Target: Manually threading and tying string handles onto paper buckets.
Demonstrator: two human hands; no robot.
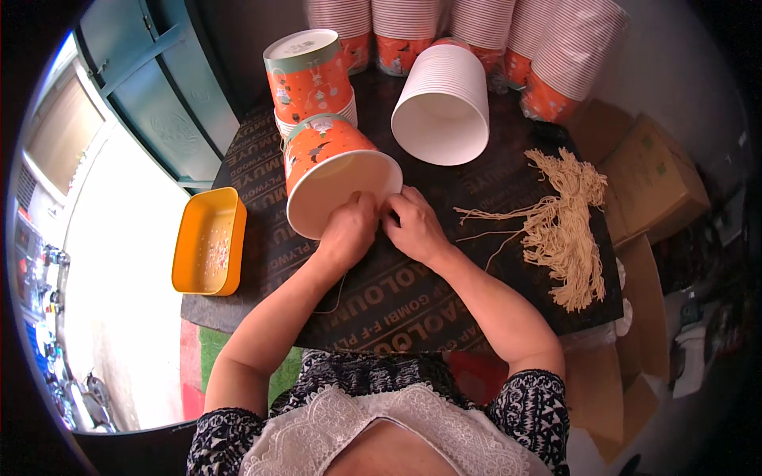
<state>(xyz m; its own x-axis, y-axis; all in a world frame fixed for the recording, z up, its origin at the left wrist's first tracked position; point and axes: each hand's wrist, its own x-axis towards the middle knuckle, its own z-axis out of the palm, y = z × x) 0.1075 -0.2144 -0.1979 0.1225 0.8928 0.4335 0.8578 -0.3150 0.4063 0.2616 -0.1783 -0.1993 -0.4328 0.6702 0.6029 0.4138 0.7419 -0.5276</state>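
Centrally, an orange paper bucket (333,170) lies on its side on the dark printed board (397,309), its white open mouth turned toward the person. Left hand (349,230) and right hand (414,226) meet at the near rim of the bucket, fingers curled and pinched close together; both touch the rim, but what the fingertips pinch is too small to tell. A thin pale string (337,297) hangs from under the left hand across the board.

Behind the bucket, a short stack of like buckets (311,75) stands upside down, orange wall with small white and grey figures, pale round base uppermost. Just to its right, a nested stack of white-lined buckets (440,107) lies tilted, mouth toward the person. Along the far edge stand taller nested stacks (548,47), showing ribbed white rims above orange bases.

Right of the hands, well apart from them, a bundle of cream strings (567,226) is spread on the board, a few loose strands reaching toward the right hand. At the board's left edge sits a shallow orange rectangular tray (194,262) with small pale scraps inside. Brown cardboard boxes (655,170) stand off the right side. The board carries large pale lettering, repeated in bands
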